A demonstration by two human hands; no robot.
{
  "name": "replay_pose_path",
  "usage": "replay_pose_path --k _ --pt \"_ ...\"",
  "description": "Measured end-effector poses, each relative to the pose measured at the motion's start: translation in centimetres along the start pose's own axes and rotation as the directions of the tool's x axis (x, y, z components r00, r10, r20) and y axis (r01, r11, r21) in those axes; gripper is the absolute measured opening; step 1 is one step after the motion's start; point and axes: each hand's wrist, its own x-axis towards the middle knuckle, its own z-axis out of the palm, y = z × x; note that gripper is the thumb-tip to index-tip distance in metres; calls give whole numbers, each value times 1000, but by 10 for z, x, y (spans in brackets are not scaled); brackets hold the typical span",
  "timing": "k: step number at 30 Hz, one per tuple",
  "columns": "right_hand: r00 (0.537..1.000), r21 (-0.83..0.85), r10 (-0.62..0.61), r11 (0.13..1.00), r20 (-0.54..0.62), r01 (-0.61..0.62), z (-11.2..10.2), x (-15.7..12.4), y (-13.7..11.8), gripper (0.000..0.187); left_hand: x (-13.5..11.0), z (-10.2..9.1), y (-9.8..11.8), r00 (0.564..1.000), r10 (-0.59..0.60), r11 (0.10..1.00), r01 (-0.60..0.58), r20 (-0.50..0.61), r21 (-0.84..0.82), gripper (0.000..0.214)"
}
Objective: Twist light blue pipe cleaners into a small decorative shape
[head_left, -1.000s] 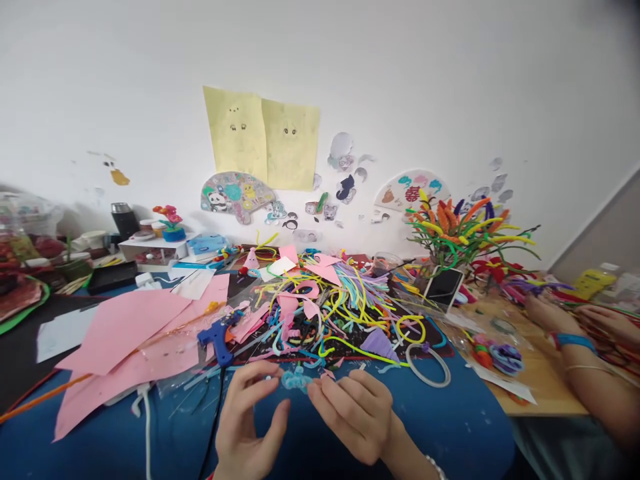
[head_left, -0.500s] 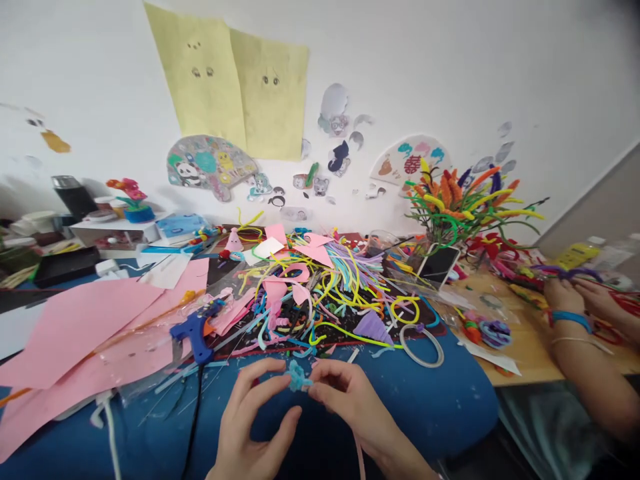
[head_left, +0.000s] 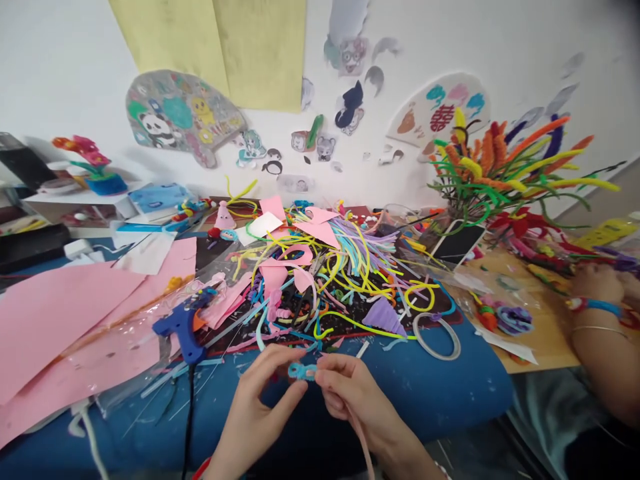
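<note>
Low in the middle, my left hand [head_left: 260, 397] pinches a small light-blue twisted piece [head_left: 301, 372], fuzzy like bent pipe cleaner, with a loop at its left end. My right hand [head_left: 353, 393] is closed at the right end of that piece, thumb and index finger together. A long pale-pink strip [head_left: 363, 443] hangs down from under my right hand's fingers. Whether it is joined to the blue piece is hidden. Behind both hands lies a heap of coloured pipe cleaners [head_left: 345, 267] with pink paper scraps.
A blue hot glue gun [head_left: 183, 327] stands to the left, its cord running down. Pink sheets [head_left: 65, 320] cover the left side. At right are a grey ring [head_left: 453, 343], a phone [head_left: 457, 241], a pipe-cleaner bouquet [head_left: 500, 167] and another person's arm [head_left: 600, 347].
My left thumb and index finger have closed in on the blue piece, which has turned so its loop faces left. The view has tipped down and come closer.
</note>
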Motion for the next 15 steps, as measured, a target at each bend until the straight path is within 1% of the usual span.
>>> replay_pose_path --k 3,6,8,9,10,11,12,14,15 --pt "997 -132 -73 989 -15 71 -5 5 -4 26 13 2 2 998 20 995 -15 52 -95 13" --pt "984 -276 -175 947 -18 163 -10 10 -12 23 26 3 1 1000 22 985 -21 9 -174 8" --pt "956 -360 -293 892 -2 272 -11 13 -19 17 33 4 0 999 23 983 -28 -29 -183 7" --pt "929 -411 -371 844 16 344 -11 14 -22 12 35 4 0 998 35 986 -43 -50 -164 7" --pt "887 -471 -460 773 44 425 -11 14 -25 8 37 4 -1 996 57 989 -66 -72 -131 7" --pt "830 -534 -551 679 83 504 -11 14 -27 4 38 4 -1 992 89 991 -97 -93 -87 9" --pt "763 -593 -633 566 134 573 -11 13 -29 6 38 4 -1 985 130 990 -136 -115 -40 11" --pt "626 -665 -737 337 254 666 -12 9 -32 14 37 3 0 958 240 971 -236 -158 46 17" --pt "575 -682 -760 247 305 688 -13 7 -34 17 37 3 1 938 302 953 -292 -169 84 20"
